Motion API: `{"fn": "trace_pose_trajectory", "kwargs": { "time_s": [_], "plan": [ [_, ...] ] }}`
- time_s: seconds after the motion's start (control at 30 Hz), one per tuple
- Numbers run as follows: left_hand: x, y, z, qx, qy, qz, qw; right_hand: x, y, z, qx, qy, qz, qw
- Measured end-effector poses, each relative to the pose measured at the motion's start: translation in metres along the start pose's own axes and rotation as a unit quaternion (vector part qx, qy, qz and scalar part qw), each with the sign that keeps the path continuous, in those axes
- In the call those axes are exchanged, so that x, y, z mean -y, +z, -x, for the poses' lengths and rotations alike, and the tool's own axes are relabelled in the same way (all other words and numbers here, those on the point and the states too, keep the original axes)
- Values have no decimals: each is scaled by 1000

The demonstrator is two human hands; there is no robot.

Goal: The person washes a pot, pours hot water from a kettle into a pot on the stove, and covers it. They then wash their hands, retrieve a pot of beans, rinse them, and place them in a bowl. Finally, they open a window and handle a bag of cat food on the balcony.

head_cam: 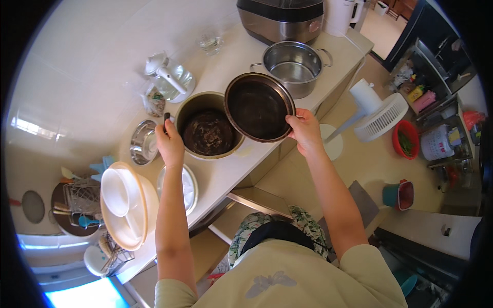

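Note:
My right hand (306,131) grips the rim of a round dark metal pan (260,107), thumb on top. The pan is tilted, and its left edge overlaps a deeper pot. That pot (212,133) sits on the counter, its inner bottom dark brown and stained. At the pot's left side, my left hand (170,142) is closed around a black handle (166,116), which seems to belong to the pot. Behind the pan stands a two-handled stainless steel pot (292,67). To the left of my left hand is a shiny metal bowl (143,144).
Along the wall stand a glass kettle (175,82), a plastic bag (155,102) and a glass bowl (211,43). A rice cooker (281,23) occupies the far end. Nested plastic basins (125,204) are at left. A white fan (379,115) stands on the floor, right. Below the counter, a drawer (262,200) is pulled out.

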State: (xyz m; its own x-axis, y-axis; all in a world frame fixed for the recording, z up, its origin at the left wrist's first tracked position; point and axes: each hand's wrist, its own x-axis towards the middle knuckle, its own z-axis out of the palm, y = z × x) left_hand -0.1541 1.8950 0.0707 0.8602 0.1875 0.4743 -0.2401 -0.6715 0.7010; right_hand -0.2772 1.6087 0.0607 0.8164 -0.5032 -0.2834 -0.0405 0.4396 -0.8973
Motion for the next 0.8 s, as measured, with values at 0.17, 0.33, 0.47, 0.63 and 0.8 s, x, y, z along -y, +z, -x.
{"fn": "trace_pose_trajectory", "kwargs": {
  "time_s": [0.17, 0.33, 0.47, 0.63, 0.8],
  "plan": [
    [73, 41, 1, -10, -182, 220, 958, 7, -68, -7, -25, 47, -30, 998],
    [119, 40, 20, 56, -298, 388, 871, 55, -159, 24, -159, 23, -57, 985],
    [76, 13, 44, -38, -334, 238, 911, 90, -298, 41, -236, -42, -67, 968],
    [37, -7, 112, -93, -167, 86, 978, 156, -482, 45, -374, -95, -13, 923],
    [-104, 60, 216, -34, -43, 18, 998, 232, -638, 13, -482, -151, -1, 863]
  ]
}}
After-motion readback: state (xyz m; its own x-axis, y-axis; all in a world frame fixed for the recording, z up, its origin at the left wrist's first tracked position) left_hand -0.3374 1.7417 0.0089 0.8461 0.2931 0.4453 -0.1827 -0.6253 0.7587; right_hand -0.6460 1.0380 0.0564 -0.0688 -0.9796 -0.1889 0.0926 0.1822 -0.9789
